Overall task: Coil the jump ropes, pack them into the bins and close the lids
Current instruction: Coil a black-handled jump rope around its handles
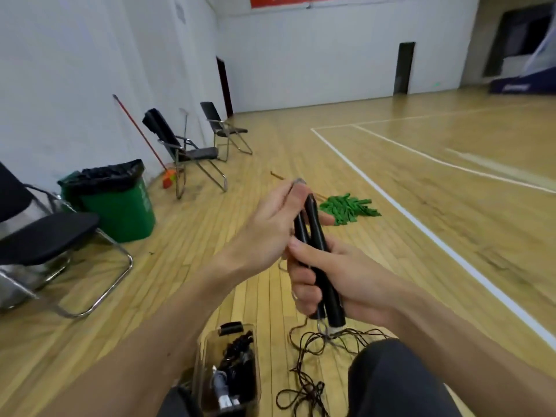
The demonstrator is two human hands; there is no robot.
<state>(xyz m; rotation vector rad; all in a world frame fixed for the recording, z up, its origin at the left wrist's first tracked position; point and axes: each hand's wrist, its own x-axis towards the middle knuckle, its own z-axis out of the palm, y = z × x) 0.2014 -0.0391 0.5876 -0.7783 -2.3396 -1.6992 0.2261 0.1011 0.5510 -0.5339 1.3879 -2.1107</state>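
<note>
Two black jump rope handles (316,245) are held side by side, upright and slightly tilted, in front of me. My right hand (337,278) grips them round their lower half. My left hand (270,227) pinches a thin loop of the cord by the handles' upper ends. The thin dark cord (313,365) hangs from the handles' lower ends and lies tangled on the wooden floor by my knee. A clear plastic bin (228,368) stands open between my legs, with dark coiled ropes and a black handle inside.
A green mop head (349,207) lies on the floor beyond my hands. A green trash bin (117,200) with a black liner, a red broom (141,139) and three folding chairs (186,152) stand along the left wall. White court lines run at right.
</note>
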